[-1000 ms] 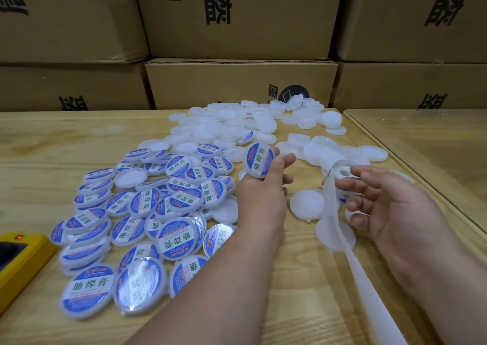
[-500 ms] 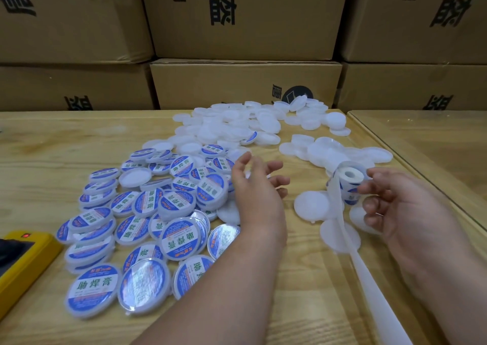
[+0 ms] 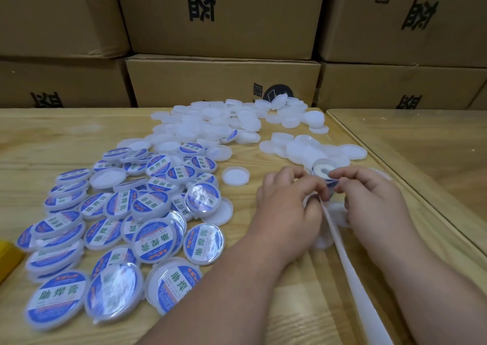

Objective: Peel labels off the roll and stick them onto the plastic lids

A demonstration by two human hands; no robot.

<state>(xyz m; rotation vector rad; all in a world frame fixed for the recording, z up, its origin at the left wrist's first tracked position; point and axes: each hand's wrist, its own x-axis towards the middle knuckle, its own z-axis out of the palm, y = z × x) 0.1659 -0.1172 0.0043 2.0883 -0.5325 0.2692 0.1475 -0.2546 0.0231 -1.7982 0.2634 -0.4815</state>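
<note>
Labels on their small roll [image 3: 322, 172] sit between our two hands at about 3 o'clock on the counter [image 3: 39, 144]. Our right hand [image 3: 374, 199] curls its fingers around the roll's right side and grips it. Our left hand [image 3: 287, 202] meets it from the left, thumb and forefinger pinched together at the roll's near edge, where a bit of blue label shows; we cannot tell how much of that label is free. A white backing strip [image 3: 350, 268] runs from between our hands toward 5 o'clock and off the lower edge.

Just beyond our left hand, at 12 o'clock from it, one bare white lid [image 3: 235, 176] lies open side up. Bare lids [image 3: 210, 126] heap up further out toward 12 o'clock, with a smaller cluster near 2 o'clock. Labelled lids [image 3: 147, 221], blue and white, spread in an overlapping pile from 9 to 7 o'clock. A yellow object [image 3: 8, 256] pokes in at the left edge. Cardboard boxes [image 3: 224, 15] are stacked along the far side.
</note>
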